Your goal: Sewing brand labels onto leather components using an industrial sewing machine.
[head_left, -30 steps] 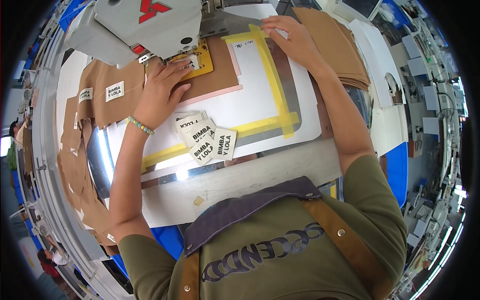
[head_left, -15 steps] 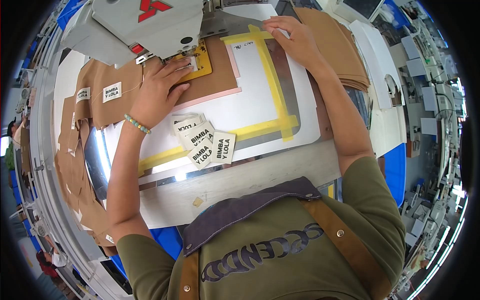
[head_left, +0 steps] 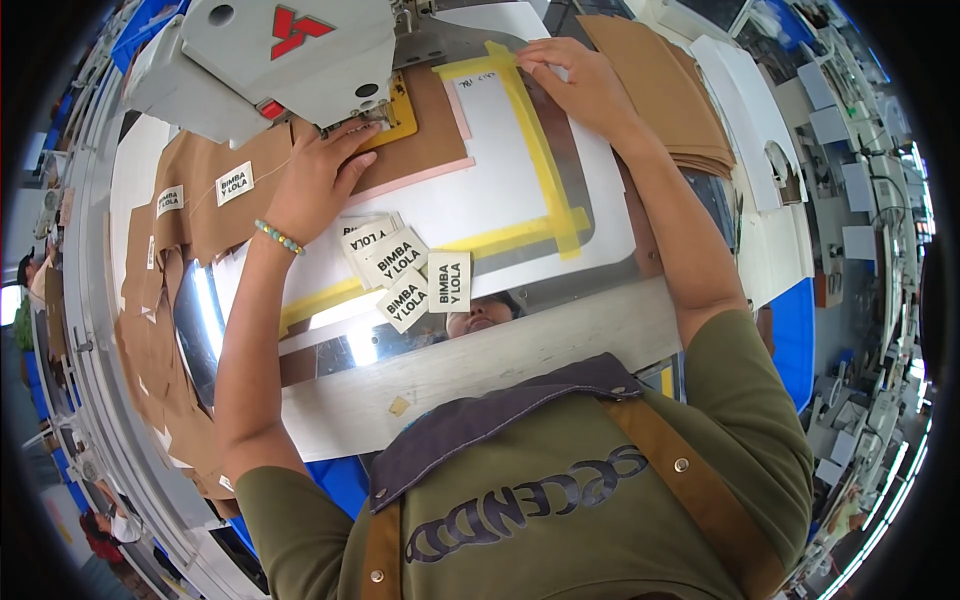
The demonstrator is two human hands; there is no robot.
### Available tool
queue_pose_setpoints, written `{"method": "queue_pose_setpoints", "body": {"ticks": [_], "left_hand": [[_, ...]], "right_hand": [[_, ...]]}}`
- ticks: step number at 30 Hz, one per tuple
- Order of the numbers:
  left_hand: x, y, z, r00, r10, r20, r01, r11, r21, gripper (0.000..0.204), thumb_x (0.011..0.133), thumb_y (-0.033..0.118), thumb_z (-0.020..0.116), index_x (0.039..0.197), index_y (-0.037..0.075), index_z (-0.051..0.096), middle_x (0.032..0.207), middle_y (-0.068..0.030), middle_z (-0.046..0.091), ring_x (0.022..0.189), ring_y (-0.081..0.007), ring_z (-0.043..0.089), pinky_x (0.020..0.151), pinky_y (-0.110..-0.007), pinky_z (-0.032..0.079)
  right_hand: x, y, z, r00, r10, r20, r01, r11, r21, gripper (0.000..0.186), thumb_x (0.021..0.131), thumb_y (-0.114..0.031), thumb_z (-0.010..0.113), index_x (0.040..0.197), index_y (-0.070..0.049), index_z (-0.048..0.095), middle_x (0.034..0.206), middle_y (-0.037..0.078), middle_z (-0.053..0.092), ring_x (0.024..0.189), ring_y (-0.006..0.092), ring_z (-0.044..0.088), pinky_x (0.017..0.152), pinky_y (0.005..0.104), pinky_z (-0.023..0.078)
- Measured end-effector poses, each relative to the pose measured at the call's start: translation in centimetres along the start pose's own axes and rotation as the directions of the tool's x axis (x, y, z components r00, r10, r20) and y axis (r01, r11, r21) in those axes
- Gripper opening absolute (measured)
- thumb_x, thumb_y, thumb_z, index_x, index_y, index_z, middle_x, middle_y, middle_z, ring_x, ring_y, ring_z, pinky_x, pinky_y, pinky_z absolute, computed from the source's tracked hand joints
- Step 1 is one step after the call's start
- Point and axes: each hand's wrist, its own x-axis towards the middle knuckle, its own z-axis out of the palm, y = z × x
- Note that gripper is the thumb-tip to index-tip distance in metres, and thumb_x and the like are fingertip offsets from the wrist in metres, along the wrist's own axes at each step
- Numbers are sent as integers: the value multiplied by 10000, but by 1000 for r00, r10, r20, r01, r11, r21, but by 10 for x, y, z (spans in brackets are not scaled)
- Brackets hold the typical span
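My left hand [head_left: 318, 180], with a beaded bracelet on its wrist, lies over a brown fabric piece [head_left: 435, 125]. Its fingers reach forward to the yellow frame [head_left: 402, 112] beneath the sewing machine head [head_left: 290, 60]; the fingertips are partly hidden by the machine's foot. The brown piece lies on a white template sheet [head_left: 510, 190] edged with yellow tape. At the sheet's far right corner rests my right hand [head_left: 575, 85], fingers loosely stretched at the taped edge, seemingly holding nothing. Several white square labels [head_left: 400, 257] with dark print lie on the near part of the sheet.
To the left, brown pieces with sewn labels [head_left: 215, 195] hang in a heap, joined by thread. A stack of brown pieces [head_left: 655, 90] sits at the far right. The table's pale front edge [head_left: 480, 372] runs before me, with a small scrap [head_left: 398, 405] on it.
The template sheet and the brown piece have shifted slightly away and left. My left fingers have drawn in a little under the machine head, and my right hand has moved slightly left.
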Motion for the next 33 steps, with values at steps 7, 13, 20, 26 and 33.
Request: {"method": "queue_pose_setpoints", "body": {"ticks": [7, 13, 20, 26, 33], "left_hand": [[-9, 1, -4, 988, -154, 2, 154, 987, -53, 494, 1042, 235, 694, 1499, 65, 612, 1361, -213, 663, 1267, -388, 617, 1014, -414, 502], [-35, -30, -2, 964, -174, -202, 139, 975, -174, 594, 911, 200, 846, 1433, 17, 633, 1506, -191, 583, 1395, -383, 560, 1173, -433, 450], [-61, -64, -19, 994, -97, -42, 88, 982, -166, 614, 929, 208, 811, 1499, 53, 640, 1613, -121, 552, 1542, -320, 456, 1293, -431, 327], [-50, -58, -4, 984, -101, -145, 74, 981, -181, 484, 930, 168, 804, 1400, 79, 734, 1531, -69, 632, 1442, -277, 562, 1214, -404, 435], [-44, -34, -2, 979, 17, -204, -37, 994, -99, 324, 978, 32, 720, 1292, 70, 792, 1213, -59, 714, 1002, -211, 685, 887, -343, 549]], "right_hand": [[-3, 12, 6, 992, -129, -16, 128, 991, -37, 230, 1042, -166, 686, 1223, -76, 796, 1306, 85, 757, 1257, 249, 672, 1106, 377, 512], [-4, -34, -9, 991, -133, -11, 134, 985, 109, 240, 1017, -199, 711, 1177, -47, 804, 1256, 88, 777, 1248, 287, 676, 1082, 414, 524], [-41, -122, -42, 844, -451, 291, 402, 890, 214, 290, 979, -172, 763, 1254, -80, 776, 1333, 95, 741, 1275, 293, 662, 1099, 423, 519], [-115, -146, 10, 713, -572, 406, 562, 812, 156, 397, 931, -264, 799, 1288, -109, 719, 1440, 92, 680, 1307, 268, 632, 1132, 482, 485], [-124, -155, 20, 679, -655, 331, 681, 731, 47, 459, 909, -326, 810, 1311, -133, 704, 1584, 62, 591, 1410, 242, 580, 1171, 514, 479]]}}
